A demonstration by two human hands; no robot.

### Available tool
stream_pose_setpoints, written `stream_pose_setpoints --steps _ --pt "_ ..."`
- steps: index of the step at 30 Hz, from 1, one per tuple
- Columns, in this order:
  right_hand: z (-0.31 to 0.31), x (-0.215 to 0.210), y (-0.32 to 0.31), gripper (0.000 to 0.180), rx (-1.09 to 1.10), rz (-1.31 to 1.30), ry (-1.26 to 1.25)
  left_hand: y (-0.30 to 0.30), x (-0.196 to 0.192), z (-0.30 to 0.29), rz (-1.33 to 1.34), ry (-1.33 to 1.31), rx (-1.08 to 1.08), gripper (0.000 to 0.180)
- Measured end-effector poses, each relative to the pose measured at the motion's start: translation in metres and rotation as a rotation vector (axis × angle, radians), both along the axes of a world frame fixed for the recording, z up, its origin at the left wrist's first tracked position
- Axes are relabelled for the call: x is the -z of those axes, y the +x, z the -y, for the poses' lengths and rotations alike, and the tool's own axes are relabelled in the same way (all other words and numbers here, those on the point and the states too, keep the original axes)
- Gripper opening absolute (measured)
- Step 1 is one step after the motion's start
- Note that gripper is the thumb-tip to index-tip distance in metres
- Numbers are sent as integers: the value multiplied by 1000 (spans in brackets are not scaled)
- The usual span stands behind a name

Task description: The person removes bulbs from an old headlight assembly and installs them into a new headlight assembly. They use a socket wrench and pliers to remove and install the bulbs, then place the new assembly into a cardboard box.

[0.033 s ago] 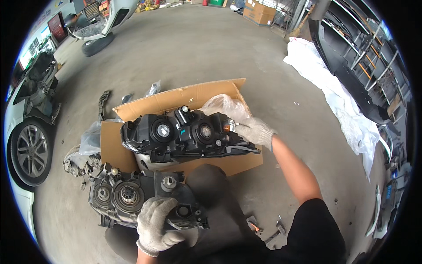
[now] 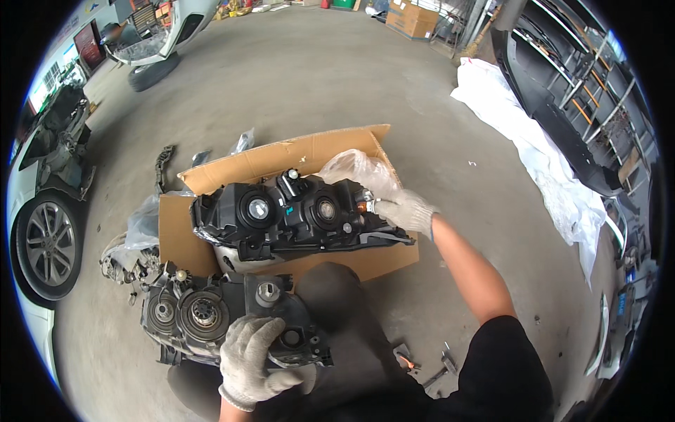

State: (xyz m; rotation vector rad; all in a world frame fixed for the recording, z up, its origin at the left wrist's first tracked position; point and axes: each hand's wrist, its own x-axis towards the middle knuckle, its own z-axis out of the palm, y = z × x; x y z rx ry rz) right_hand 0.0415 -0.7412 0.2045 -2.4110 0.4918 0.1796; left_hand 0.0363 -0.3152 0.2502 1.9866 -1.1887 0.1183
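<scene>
1. On the cardboard sheet lies a black headlight housing; my right hand grips its right end
2. Nearer me, my left hand clasps a second headlight on the concrete floor

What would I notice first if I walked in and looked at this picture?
First, the big black plastic car headlight unit lying back-side up on a flattened brown cardboard sheet in the middle of the grey concrete floor. The right hand in a white knit glove touches its right end. Nearer, the left gloved hand rests on a second dark headlight unit.
</scene>
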Motion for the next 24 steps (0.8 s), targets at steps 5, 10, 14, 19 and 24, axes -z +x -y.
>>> stream_pose_setpoints --steps 5,10,14,19,24 --pt "-3 4 12 45 -161 -106 -195 -2 3 -3 92 115 -51 76" --pt "8 18 9 46 -200 -74 -207 0 1 1 59 58 -12 78" --pt "24 29 11 46 -284 -107 -257 8 -11 1 -357 -52 42 89" --pt "20 12 12 45 -309 -113 -269 28 -36 16 -653 -28 -109 79" --pt "24 18 10 43 -330 -90 -232 72 -34 75 -385 246 -107 39"
